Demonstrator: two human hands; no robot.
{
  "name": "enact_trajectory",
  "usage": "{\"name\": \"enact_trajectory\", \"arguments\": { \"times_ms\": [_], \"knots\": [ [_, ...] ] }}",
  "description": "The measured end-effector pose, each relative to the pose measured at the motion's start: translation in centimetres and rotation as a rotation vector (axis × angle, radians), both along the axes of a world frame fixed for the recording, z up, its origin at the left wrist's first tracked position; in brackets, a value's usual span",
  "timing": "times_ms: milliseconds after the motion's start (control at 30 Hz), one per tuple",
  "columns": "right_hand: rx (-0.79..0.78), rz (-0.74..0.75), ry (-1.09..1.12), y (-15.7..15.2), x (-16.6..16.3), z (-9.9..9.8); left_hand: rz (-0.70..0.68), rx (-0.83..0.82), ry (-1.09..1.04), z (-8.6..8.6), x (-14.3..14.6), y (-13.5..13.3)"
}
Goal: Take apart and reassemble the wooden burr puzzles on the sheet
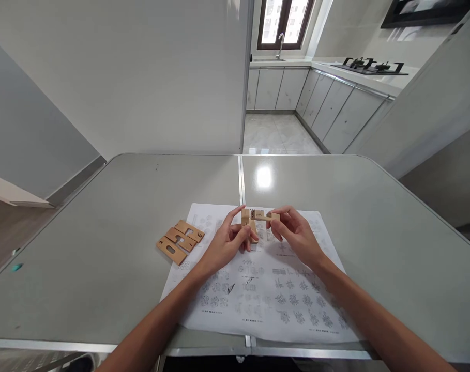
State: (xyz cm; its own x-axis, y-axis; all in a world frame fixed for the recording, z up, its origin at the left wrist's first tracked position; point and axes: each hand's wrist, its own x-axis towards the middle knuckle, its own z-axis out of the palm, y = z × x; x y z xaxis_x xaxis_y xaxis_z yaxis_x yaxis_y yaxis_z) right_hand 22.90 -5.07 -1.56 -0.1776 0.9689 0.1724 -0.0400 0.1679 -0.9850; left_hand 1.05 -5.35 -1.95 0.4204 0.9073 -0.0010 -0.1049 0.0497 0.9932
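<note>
Over the printed sheet, my left hand (233,236) is closed round a small upright wooden block (245,217). My right hand (291,230) pinches the right end of a notched wooden puzzle piece (259,214), which has dark markings on its face. That piece lies level, its left end close against the upright block; whether they interlock I cannot tell. Left of my left hand, flat wooden plates with cut-out slots (171,250) lie side by side, marked with numbers and letters. The fingers partly hide both held pieces.
A large white sheet with printed diagrams (254,305) covers the middle front of the grey folding table (103,248). A metal seam runs down the tabletop. A small teal bit (16,267) lies near the left edge. Beyond stand kitchen cabinets (275,88) and a gas stove (370,67).
</note>
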Motion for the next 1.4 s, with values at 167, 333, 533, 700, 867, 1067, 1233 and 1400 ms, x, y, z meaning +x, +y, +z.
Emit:
{"name": "enact_trajectory", "arguments": {
  "times_ms": [167,333,533,700,867,1067,1233,1400],
  "knots": [
    [0.043,0.061,-0.095,-0.2,-0.4,-0.2,-0.021,0.010,-0.005,-0.1,0.2,-0.2],
    [0.133,0.095,-0.183,-0.5,-0.9,-0.7,-0.046,0.002,0.002,0.2,0.4,-0.6],
    [0.187,0.060,-0.225,-0.6,-0.8,-0.9,-0.087,0.023,0.009,0.3,0.3,-0.8],
    [0.272,0.011,-0.326,-0.6,-0.7,-1.1,-0.094,0.033,-0.004,0.2,0.2,-0.7],
    [0.214,0.031,-0.301,-0.6,-0.7,-1.0,-0.119,0.032,-0.004,0.2,0.1,-0.7],
    [0.178,0.021,-0.285,-0.6,-0.8,-0.8,-0.125,0.026,0.006,0.2,0.0,-0.7],
    [0.149,0.026,-0.268,-0.6,-0.9,-0.6,-0.128,0.003,-0.046,0.2,0.1,-0.6],
    [0.147,-0.034,-0.317,0.1,-0.5,-1.0,0.061,-0.113,-0.127,0.5,0.2,0.0]
  ]
}}
